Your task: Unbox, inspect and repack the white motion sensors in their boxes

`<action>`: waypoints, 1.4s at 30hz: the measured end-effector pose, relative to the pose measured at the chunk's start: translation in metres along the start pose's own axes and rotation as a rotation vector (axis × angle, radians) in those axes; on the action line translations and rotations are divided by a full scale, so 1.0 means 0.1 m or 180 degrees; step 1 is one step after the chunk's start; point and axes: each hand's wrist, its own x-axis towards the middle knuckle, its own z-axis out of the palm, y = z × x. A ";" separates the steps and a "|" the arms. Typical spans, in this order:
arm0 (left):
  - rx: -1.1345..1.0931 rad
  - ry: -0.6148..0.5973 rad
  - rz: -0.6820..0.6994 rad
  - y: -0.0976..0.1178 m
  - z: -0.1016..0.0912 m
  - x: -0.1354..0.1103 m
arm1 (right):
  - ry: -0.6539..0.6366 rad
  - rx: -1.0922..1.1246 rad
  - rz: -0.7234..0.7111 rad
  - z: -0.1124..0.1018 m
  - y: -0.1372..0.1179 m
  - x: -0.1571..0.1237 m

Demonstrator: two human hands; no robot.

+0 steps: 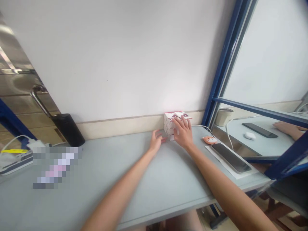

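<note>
Against the wall at the back of the grey desk stands a block of small white boxes [169,125] with red edges and dark print, stacked in layers. My right hand [183,132] is at the front right of the stack, fingers stretched and spread over it, hiding part of the front. Whether its fingertips press on the boxes I cannot tell. Beside the stack's lower left, my left hand [156,141] has its fingers loosely bent and apart, with nothing visible in it. Its fingertips are close to the lowest boxes.
On the right lie an orange-and-white animal-shaped item [209,140] with a cable and a dark phone [231,158] on white paper [222,163]. A black cylinder [68,130], a power strip [18,162] and a blurred-out item [56,168] are on the left. Blue frame bars [222,61] bound the right.
</note>
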 end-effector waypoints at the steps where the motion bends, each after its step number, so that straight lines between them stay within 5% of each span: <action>1: -0.0088 -0.0201 -0.0150 0.03 -0.13 -0.05 | 0.0019 0.0071 0.0010 0.01 0.01 0.00; 6: -0.0351 -0.0730 -0.0635 0.23 -0.81 -0.33 | 0.0124 0.0367 0.0098 -0.02 0.05 0.00; 10: -0.0401 -0.0786 -0.0783 0.41 -1.09 -0.40 | 0.0228 0.0677 0.0045 -0.04 -0.11 -0.02; 16: -0.0223 -0.0810 -0.0326 0.64 -1.07 -0.52 | 0.0066 0.1834 -0.0072 0.07 -0.75 -0.12; 20: 0.0465 -0.0361 0.0369 0.66 -1.11 -0.58 | -0.0465 0.2159 -0.0363 0.06 -1.05 -0.22; 24: 0.1611 0.0115 0.1200 0.56 -1.22 -0.58 | -0.0779 0.2298 -0.0018 -0.02 -1.05 -0.22; 29: 0.2774 0.0048 0.1858 0.37 -1.16 -0.68 | -0.1551 0.2895 0.0569 -0.02 -0.95 -0.22; 35: 0.4249 0.0015 0.2658 0.28 -1.12 -0.83 | -0.1379 0.2853 0.0292 0.03 -0.98 -0.28; 42: 0.4448 -0.0104 0.2603 0.38 -1.17 -0.88 | -0.1147 0.3155 0.0552 -0.01 -1.04 -0.31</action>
